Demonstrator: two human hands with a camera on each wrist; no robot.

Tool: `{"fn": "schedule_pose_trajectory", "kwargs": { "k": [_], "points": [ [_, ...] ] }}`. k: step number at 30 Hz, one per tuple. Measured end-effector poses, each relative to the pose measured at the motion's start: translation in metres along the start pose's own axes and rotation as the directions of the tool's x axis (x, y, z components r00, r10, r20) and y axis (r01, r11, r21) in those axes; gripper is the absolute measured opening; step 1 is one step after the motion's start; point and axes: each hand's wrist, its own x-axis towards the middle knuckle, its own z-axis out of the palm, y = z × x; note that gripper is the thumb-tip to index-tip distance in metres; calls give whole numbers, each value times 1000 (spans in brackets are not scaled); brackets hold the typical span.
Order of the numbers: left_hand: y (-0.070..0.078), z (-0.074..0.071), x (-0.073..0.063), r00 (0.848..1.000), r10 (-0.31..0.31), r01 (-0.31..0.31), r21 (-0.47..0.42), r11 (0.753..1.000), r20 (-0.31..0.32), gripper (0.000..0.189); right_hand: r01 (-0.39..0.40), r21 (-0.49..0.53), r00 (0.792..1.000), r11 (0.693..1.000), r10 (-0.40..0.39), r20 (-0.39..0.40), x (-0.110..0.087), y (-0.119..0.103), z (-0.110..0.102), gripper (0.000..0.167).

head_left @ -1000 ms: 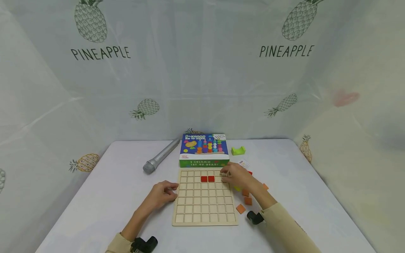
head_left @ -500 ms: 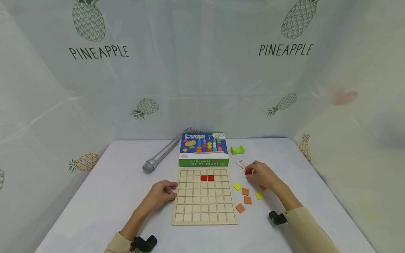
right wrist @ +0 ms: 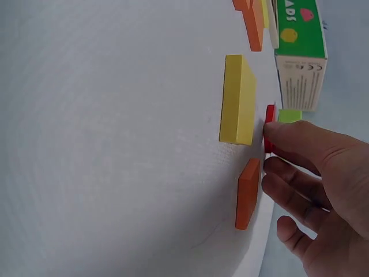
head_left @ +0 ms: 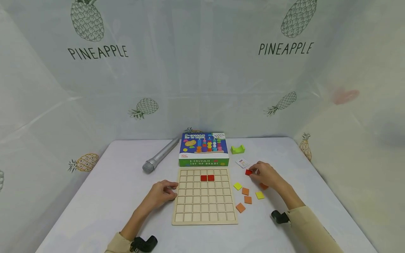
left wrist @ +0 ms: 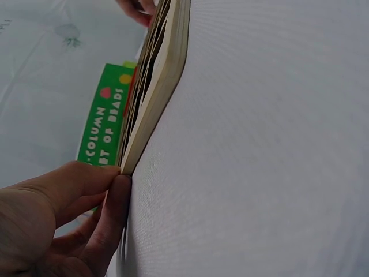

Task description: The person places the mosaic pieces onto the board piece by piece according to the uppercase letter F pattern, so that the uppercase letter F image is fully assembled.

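Observation:
My left hand (head_left: 160, 195) rests beside the wooden grid board (head_left: 189, 209), its fingertips touching the left edge; the left wrist view shows them right at the board's side (left wrist: 164, 86). Two red square tiles (head_left: 207, 178) sit side by side in cells near the top. To the board's right, my right hand (head_left: 265, 174) pinches another red tile (head_left: 248, 172) at its edge. In the right wrist view the thumb overlaps that red tile (right wrist: 270, 144), with the other fingers loosely bent. An orange tile (head_left: 263, 186) lies partly hidden under the right hand.
Yellow tiles (head_left: 259, 195) and orange tiles (head_left: 248, 200) lie scattered right of the board. Behind it stands a bead-set box (head_left: 204, 149), with a silver microphone (head_left: 160, 155) at its left. A green curved block (head_left: 238, 149) and small card (head_left: 242, 163) are at its right.
My right hand has moved from the board's top right corner out to the right, onto the red tile beside the card. The left hand has stayed at the board's edge.

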Motion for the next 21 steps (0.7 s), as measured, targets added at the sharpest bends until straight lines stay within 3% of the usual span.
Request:
{"fn": "schedule_pose_trajectory", "kwargs": {
  "k": [21],
  "points": [
    [2,-1,-2,1000,4,-4,-2,1000,-7,39,20,-30,1000,999,-20,0,2,-2,0,24]
  ]
}}
